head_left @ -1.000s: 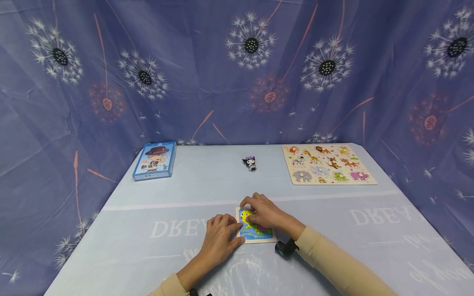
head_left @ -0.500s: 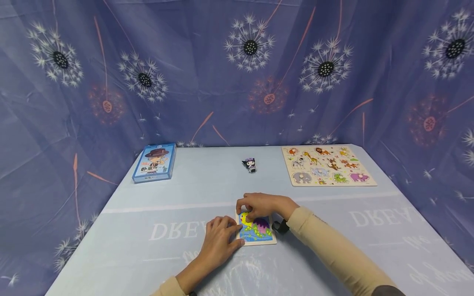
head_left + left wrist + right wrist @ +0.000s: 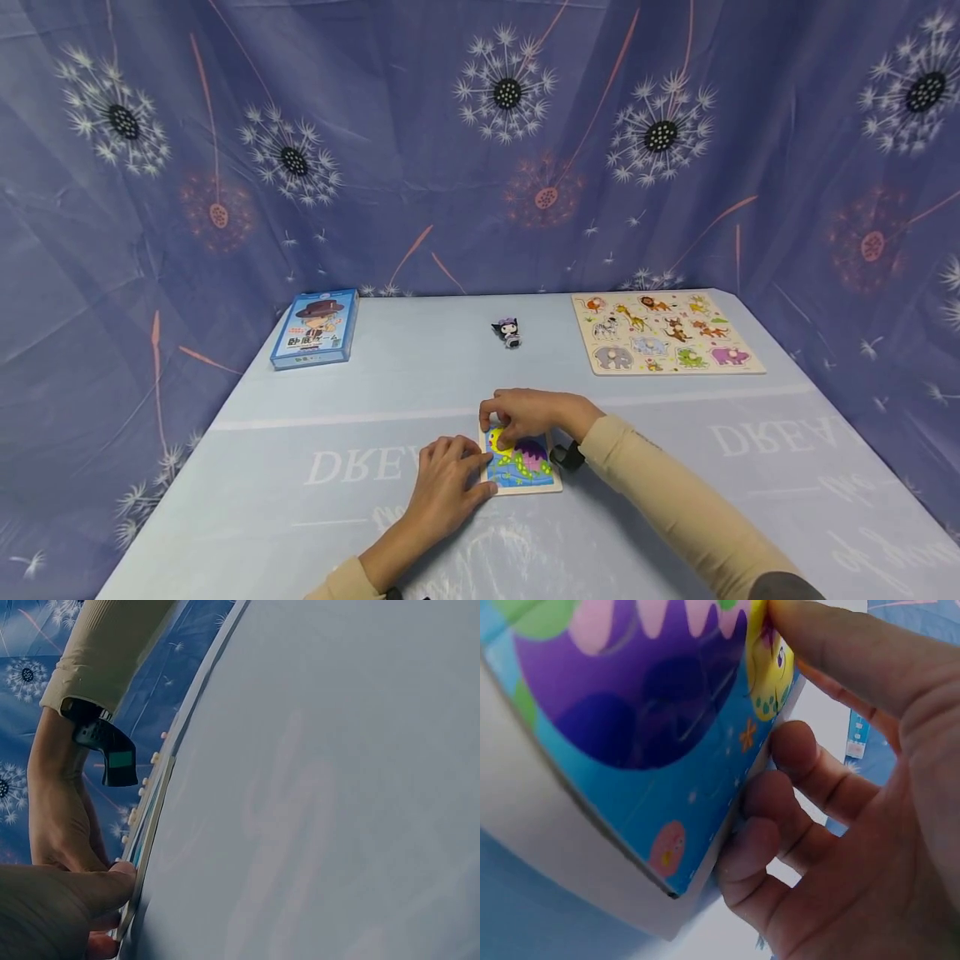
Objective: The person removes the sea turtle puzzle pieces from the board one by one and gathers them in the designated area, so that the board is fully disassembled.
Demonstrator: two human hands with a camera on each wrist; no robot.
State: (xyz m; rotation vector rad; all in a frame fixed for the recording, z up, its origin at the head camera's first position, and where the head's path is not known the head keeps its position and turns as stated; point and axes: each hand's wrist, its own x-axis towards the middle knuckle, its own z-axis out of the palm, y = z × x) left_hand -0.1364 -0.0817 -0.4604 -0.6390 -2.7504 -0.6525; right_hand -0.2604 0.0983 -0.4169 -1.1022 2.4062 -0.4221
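Note:
A small square jigsaw puzzle (image 3: 525, 477) in a pale frame lies on the table, showing a yellow-headed turtle with a purple shell on blue. My left hand (image 3: 446, 479) holds its left side, thumb at the near corner and index finger over the edge. The right hand (image 3: 528, 412) reaches across the far edge; its thumb (image 3: 840, 645) presses on the yellow head while the other fingers curl at the frame's edge. In the right wrist view the puzzle's picture (image 3: 652, 727) fills the upper left. Part of the head is hidden under the thumb.
A blue game box (image 3: 313, 329) stands at the back left. Behind the puzzle is a small black-and-white figurine (image 3: 508, 332). A wooden animal peg board (image 3: 667, 333) lies at the back right. A dandelion-print curtain (image 3: 420, 150) closes off the table's far side.
From a second ago, my right hand has shifted slightly left and its forearm has swung forward, uncovering more of the purple shell. The left hand stays where it was.

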